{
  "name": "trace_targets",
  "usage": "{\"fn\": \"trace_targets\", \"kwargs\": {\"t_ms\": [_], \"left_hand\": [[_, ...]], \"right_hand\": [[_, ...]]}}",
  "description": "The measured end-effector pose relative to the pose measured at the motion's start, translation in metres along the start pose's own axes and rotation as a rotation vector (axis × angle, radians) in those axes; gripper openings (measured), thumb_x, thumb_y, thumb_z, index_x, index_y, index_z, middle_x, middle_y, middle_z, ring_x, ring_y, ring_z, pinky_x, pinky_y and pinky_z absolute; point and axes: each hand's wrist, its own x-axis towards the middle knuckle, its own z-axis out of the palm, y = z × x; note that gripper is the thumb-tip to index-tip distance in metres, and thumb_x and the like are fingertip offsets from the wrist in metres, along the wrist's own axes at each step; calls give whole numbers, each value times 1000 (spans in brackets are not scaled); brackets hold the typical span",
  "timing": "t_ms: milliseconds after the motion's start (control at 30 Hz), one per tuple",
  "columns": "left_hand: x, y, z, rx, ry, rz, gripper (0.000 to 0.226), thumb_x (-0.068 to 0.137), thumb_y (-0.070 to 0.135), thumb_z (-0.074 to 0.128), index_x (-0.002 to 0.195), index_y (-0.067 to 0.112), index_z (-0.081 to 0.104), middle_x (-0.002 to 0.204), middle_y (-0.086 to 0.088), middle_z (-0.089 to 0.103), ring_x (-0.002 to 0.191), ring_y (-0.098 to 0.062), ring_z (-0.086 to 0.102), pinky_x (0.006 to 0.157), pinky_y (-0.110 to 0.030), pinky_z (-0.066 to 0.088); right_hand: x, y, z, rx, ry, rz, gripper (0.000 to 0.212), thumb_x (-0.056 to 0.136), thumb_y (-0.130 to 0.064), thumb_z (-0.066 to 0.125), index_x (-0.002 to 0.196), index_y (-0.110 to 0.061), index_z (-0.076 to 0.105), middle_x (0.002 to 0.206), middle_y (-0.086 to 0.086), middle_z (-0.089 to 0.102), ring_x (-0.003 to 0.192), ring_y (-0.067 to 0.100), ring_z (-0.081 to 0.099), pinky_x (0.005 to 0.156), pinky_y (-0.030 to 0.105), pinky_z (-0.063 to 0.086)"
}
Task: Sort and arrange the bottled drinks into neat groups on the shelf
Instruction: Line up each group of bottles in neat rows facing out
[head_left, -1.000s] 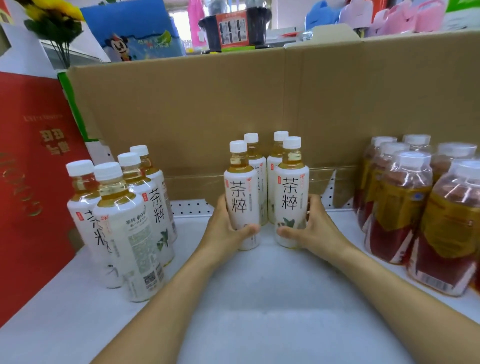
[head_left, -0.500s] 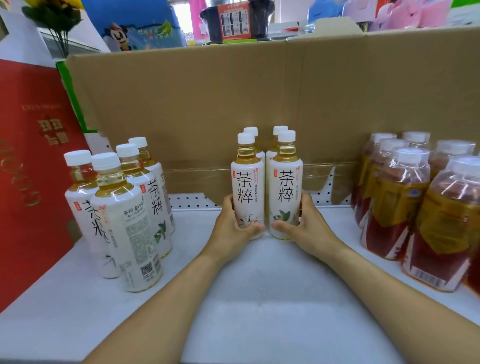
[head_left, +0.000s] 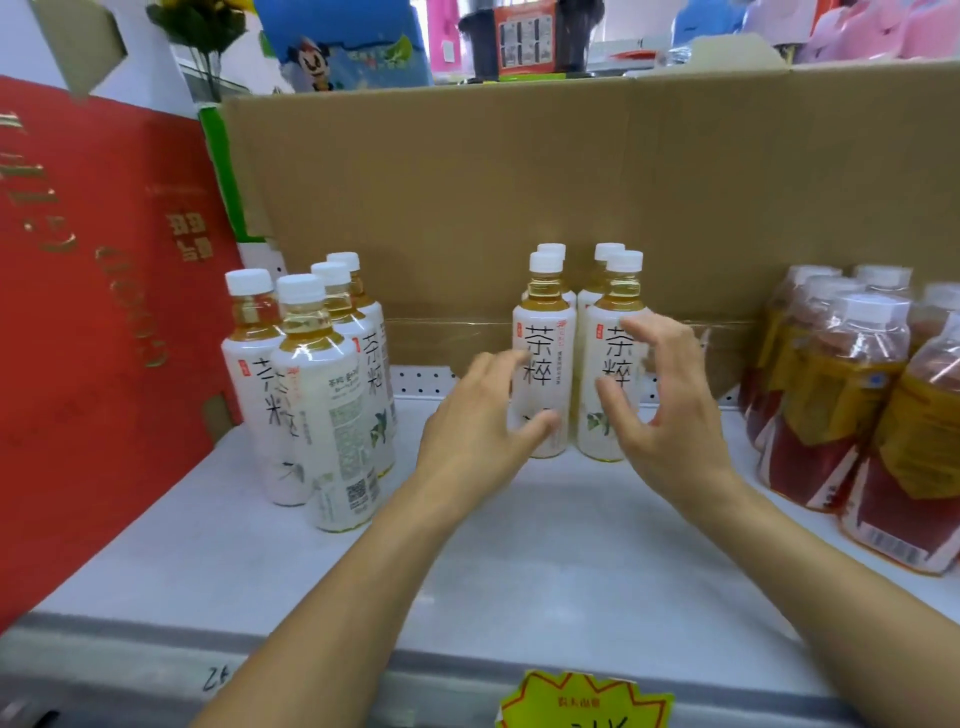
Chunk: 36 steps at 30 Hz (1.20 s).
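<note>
Several white-labelled tea bottles with white caps stand as a tight block at the back middle of the white shelf, against a cardboard wall. My left hand hovers just left of the block with loose spread fingers, holding nothing. My right hand hovers in front of the block's right bottle, fingers loosely curved, apart from it. A second cluster of the same tea bottles stands at the left. Red-brown drink bottles with yellow labels stand at the right.
A tall cardboard sheet backs the shelf. A red box closes off the left side. A yellow price tag hangs on the grey front rail. Bare shelf lies between the groups and in front of them.
Both hands pushed the middle block of tea bottles back toward the cardboard, then let go and drew away from it. The view has also pulled back, showing the shelf's front rail.
</note>
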Motion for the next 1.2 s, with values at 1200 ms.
{"fn": "trace_targets", "kwargs": {"t_ms": [1200], "left_hand": [[-60,-51,-25,-454,-183,-222,81,74,28,86,130,35,29,130,17,50,124,-7,49,113,-39,40]], "right_hand": [[-30,-48,-17,329,-435,708,72,66,-4,85,124,-19,45,109,-7,68,97,4,68,72,18,57]]}}
